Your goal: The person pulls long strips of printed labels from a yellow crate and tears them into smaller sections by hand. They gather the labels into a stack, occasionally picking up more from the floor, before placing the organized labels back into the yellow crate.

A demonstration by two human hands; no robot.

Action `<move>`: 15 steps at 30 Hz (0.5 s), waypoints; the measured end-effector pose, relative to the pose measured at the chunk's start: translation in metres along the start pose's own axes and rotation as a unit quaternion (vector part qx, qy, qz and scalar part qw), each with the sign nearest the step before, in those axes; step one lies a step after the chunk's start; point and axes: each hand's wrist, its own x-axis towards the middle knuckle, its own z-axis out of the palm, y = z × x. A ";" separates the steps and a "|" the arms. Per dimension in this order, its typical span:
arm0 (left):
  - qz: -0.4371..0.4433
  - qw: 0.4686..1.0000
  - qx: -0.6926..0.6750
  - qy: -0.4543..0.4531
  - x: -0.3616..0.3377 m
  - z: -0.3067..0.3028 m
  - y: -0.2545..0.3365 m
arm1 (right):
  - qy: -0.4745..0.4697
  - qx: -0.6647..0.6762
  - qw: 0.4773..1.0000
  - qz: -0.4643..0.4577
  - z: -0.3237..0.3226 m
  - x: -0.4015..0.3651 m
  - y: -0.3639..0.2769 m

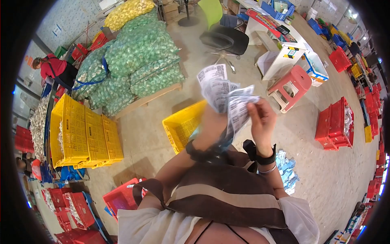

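Several white printed labels [221, 90] with black text and codes fan out in front of me. My left hand [212, 124] is smeared by motion at the base of the fan, closed around the labels, with its fingers mostly hidden. On the other side, my right hand [263, 121] is closed, its thumb and fingers pinching the upper edge of a label strip [239, 114] that hangs between both hands. Dark bands circle both wrists. Below the left hand, a yellow plastic crate [172, 129] stands on the floor, partly hidden by the forearm.
Green mesh sacks [138, 53] are piled on a pallet at upper left, near stacked yellow crates [71, 132]. A pink stool [290, 87], an office chair [227, 38] and a white desk [280, 61] stand ahead. Blue-white paper pieces [287, 173] lie right; a person [57, 69] bends far left.
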 end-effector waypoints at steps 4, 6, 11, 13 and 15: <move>-0.150 0.967 -0.205 0.020 0.000 -0.013 0.005 | 0.112 0.135 0.984 -0.029 -0.034 0.013 0.009; -0.119 0.980 -0.162 0.012 0.004 -0.019 0.003 | 0.107 0.253 0.960 -0.053 -0.036 0.015 0.002; -0.053 0.998 -0.039 0.000 0.005 -0.023 -0.009 | 0.046 0.225 0.973 -0.012 -0.023 -0.001 -0.006; -0.041 0.999 -0.028 0.015 0.004 -0.016 -0.005 | -0.005 0.162 0.987 -0.012 -0.011 -0.005 -0.006; -0.010 1.000 -0.013 0.015 0.007 -0.017 -0.014 | 0.000 0.139 0.990 -0.019 0.000 -0.004 -0.007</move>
